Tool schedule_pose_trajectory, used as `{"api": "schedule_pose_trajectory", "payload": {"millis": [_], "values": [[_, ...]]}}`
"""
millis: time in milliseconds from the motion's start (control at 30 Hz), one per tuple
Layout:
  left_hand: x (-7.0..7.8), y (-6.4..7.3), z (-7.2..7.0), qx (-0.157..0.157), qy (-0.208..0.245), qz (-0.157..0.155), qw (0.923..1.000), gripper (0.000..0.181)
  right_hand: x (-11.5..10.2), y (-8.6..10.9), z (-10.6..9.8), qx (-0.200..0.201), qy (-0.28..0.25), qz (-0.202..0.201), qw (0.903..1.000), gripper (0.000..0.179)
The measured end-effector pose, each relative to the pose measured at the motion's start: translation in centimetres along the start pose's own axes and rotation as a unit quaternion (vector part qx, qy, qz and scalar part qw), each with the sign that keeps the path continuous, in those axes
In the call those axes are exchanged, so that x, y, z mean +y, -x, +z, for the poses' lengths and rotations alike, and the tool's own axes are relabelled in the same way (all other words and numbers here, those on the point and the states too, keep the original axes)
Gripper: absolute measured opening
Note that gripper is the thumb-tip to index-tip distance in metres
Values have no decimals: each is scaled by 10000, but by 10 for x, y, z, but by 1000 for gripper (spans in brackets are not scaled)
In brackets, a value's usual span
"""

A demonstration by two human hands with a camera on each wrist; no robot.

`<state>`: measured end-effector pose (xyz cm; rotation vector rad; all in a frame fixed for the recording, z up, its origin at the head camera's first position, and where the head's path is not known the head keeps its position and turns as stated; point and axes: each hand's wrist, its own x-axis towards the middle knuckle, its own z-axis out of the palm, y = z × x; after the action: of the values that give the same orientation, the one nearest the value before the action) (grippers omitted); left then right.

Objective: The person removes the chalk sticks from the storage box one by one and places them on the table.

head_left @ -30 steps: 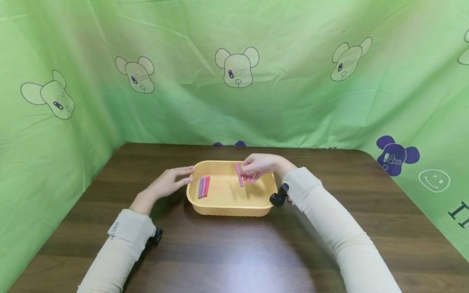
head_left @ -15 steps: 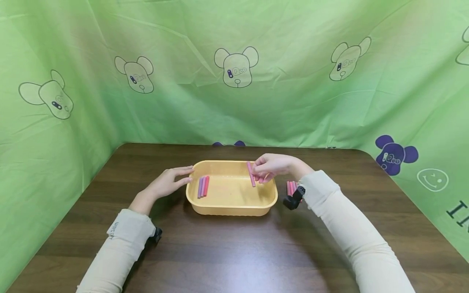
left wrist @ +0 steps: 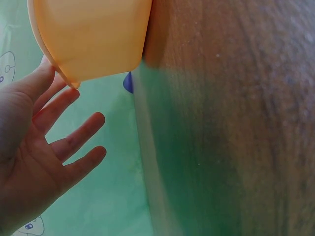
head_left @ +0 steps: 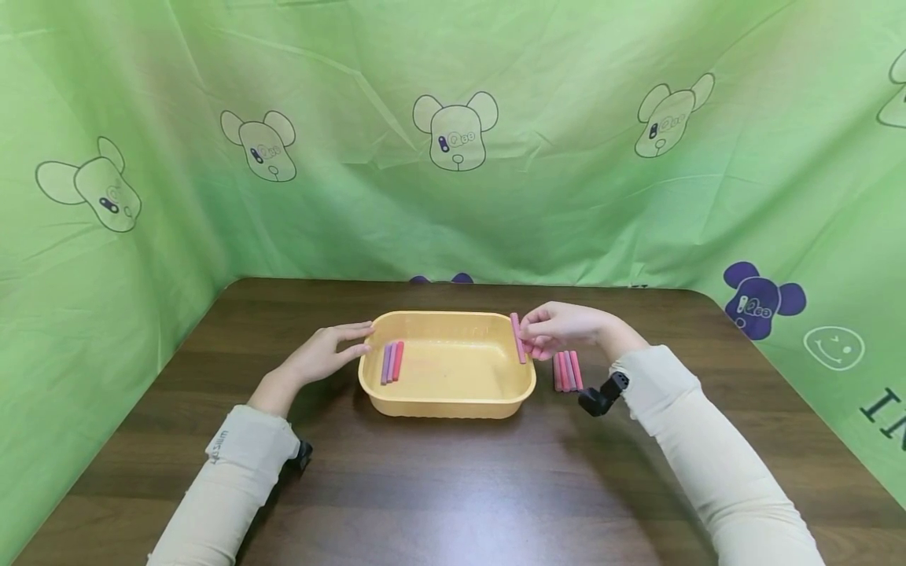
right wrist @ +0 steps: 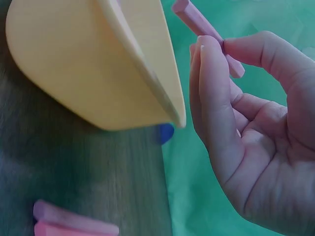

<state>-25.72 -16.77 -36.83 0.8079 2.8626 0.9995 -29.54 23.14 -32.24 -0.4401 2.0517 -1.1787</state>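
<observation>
My right hand [head_left: 562,326] pinches a pink chalk stick [head_left: 518,338] between thumb and fingertips, above the right rim of the yellow basin [head_left: 453,405]. In the right wrist view, the chalk stick [right wrist: 197,19] slants out past the fingertips, apart from the basin's rim. At the basin's left end, my left hand [head_left: 324,354] touches the rim with its fingers spread and fairly straight. Inside the basin, near that hand, lie a purple chalk stick [head_left: 385,365], a lilac one and a red one [head_left: 399,362], side by side.
Several pink chalk sticks [head_left: 567,371] lie in a row on the brown table [head_left: 425,487], just right of the basin. Green printed cloth [head_left: 566,220] hangs behind the table and at both sides.
My right hand has moved right with the pink chalk stick, from over the basin's inside to its right rim, uncovering the row on the table. The left hand stays put.
</observation>
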Motion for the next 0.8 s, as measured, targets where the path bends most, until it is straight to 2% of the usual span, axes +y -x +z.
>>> {"api": "schedule_pose_trajectory", "payload": {"millis": [267,533,800], "values": [[0,0,0,-9,-23,-26,10000,45,15,17,-8,370,115,62,9992,13],[-2,0,1,-5,-22,-28,10000,45,35,32,-17,328,-277,-38,9991,11],[-2,0,0,-7,-20,-25,10000,45,57,47,-30,551,-460,73,9974,11]]}}
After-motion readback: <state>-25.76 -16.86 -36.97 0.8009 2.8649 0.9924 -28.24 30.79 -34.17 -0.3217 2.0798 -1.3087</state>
